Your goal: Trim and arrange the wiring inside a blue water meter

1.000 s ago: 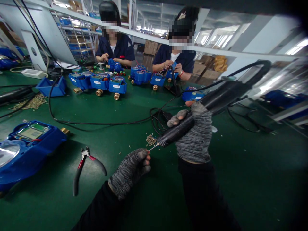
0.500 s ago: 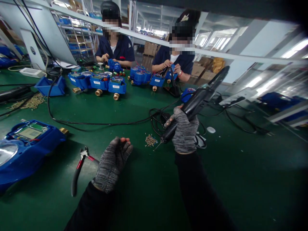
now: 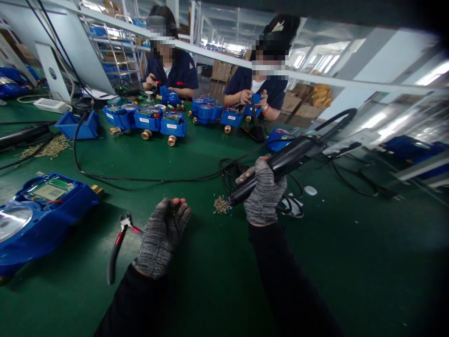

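Note:
My right hand [image 3: 264,193], in a grey knit glove with bare fingertips, is wrapped round a black electric screwdriver [image 3: 291,157]. The tool slants down to the left, and its tip is at a small pile of screws [image 3: 220,205] on the green table. My left hand [image 3: 164,234], gloved the same way, is palm up left of the pile with its fingers curled inward. Small dark bits seem to lie in the curl, too small to name. Beside the left wrist are red-and-black handled cutting pliers [image 3: 119,241], spread apart. A blue meter [image 3: 49,215] with a circuit board and display lies farther left.
A blue bin [image 3: 79,125] stands by a larger heap of screws [image 3: 51,146]. Several blue meters [image 3: 145,119] with brass fittings line the far side. A black cable [image 3: 157,179] crosses the table. Two co-workers [image 3: 171,70] sit opposite, handling blue parts. A white disc [image 3: 310,190] lies at right.
My right hand has moved slightly left and tilted the screwdriver flatter, bringing its tip into the screw pile. My left hand has hardly moved. The view has shifted a little.

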Demonstrator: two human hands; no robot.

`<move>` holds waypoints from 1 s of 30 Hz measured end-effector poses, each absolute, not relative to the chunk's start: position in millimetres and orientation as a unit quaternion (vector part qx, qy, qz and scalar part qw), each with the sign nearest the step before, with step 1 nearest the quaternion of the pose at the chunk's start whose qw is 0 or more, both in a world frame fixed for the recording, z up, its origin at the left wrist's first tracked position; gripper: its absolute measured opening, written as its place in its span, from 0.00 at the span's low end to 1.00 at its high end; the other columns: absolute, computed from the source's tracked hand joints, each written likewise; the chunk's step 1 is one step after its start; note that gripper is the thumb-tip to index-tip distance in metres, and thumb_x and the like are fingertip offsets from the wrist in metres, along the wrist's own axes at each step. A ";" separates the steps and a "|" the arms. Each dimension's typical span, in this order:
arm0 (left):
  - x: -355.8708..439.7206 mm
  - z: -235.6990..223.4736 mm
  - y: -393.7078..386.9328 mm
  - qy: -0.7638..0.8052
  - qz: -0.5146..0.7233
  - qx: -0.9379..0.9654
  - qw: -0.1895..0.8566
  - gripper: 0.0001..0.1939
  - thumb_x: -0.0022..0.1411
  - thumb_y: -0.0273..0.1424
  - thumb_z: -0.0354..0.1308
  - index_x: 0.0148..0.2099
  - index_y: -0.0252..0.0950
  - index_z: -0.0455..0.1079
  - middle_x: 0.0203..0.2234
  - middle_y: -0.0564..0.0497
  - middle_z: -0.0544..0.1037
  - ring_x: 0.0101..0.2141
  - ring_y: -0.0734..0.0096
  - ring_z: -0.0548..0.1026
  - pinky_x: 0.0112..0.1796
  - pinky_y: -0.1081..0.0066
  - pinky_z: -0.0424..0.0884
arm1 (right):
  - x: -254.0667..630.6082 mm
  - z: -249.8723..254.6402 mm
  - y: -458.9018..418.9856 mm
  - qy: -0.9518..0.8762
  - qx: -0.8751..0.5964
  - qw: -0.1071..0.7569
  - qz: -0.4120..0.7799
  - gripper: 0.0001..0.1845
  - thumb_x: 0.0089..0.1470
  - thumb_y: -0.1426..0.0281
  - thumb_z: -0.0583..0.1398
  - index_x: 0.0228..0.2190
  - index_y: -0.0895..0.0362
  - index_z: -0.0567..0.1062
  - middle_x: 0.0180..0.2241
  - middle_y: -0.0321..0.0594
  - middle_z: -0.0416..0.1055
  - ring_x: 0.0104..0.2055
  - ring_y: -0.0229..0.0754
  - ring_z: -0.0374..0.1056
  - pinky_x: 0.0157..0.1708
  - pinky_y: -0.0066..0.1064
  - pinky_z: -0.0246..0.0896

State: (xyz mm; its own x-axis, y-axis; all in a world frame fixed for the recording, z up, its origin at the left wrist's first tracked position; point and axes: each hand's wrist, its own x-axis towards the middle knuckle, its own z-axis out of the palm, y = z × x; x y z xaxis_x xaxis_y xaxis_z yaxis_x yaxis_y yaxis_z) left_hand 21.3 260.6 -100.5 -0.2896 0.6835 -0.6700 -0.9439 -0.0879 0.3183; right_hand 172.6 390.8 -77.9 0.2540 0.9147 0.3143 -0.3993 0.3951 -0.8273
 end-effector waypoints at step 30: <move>52.3 -130.8 255.8 0.374 0.593 0.006 0.713 0.06 0.54 0.23 0.67 0.37 0.28 0.77 0.28 0.48 0.79 0.25 0.75 0.76 0.29 0.76 0.76 | 180.6 -41.3 366.4 -0.355 -0.232 0.702 0.572 0.28 0.42 0.61 0.72 0.39 0.55 0.66 0.21 0.30 0.62 0.21 0.39 0.59 0.20 0.30 0.61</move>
